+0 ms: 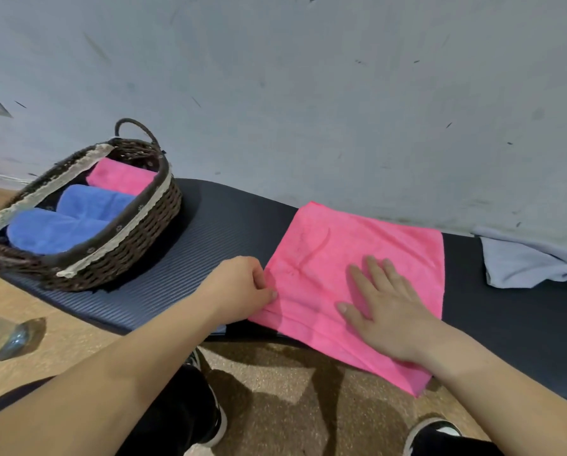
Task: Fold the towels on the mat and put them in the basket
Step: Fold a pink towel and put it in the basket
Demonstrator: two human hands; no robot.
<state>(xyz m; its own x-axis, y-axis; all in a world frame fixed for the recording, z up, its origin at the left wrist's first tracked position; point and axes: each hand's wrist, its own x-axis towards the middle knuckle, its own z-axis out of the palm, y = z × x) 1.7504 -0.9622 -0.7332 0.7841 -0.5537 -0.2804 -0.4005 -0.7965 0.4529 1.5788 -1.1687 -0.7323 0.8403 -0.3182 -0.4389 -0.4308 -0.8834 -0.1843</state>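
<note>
Pink towel (358, 258) lying on mat (183, 258): right hand (384, 311) pressing flat, fingers straight; left hand (242, 287) pinching its edge, likely needing lifting across for folding.

**Pink towel (358, 258) flat on the mat (193, 258), both hands on it**

The left hand (242, 287) pinches the towel's left edge, while the right hand (384, 311) lies flat on it with straight fingers. The towel's near corner hangs over the mat's near edge. At the mat's left end stands a wicker basket (127, 251) holding two blue towels (61, 228) and a folded pink one (121, 176). A grey towel (522, 264) lies crumpled at the right end.
</note>
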